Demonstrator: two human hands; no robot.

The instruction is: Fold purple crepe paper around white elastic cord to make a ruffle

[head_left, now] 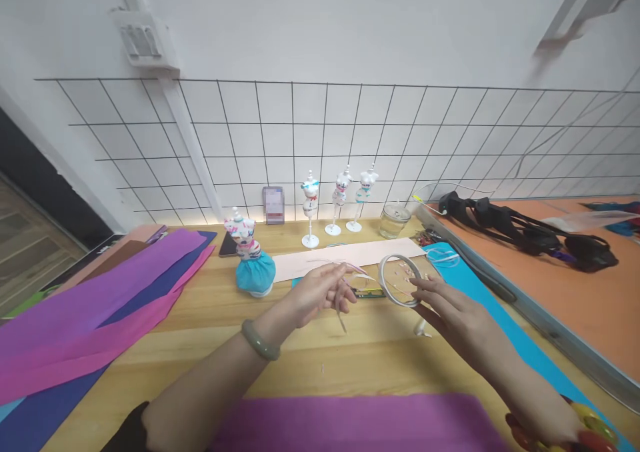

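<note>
My left hand (320, 293) is over the middle of the table, its thumb and fingers pinched on a thin strip of tape (358, 269). A second narrow pale strip (341, 315) dangles below those fingers. My right hand (457, 312) grips the right rim of a white roll of tape (384, 287), held upright, and the strip stretches between roll and left hand. Beneath them a dark and yellow tool (369, 293) lies partly hidden. Purple paper or fabric (360, 425) lies at the near edge. A small dress form with a turquoise skirt (255, 273) stands left of my hands.
Several small white dress forms (310, 205) stand by the wall grid, near a lidded glass jar (395, 221). A pale pink sheet (295, 265) lies across the table. Coloured sheets (125, 285) are piled left. Right are a blue sheet (500, 315) and black straps (530, 229).
</note>
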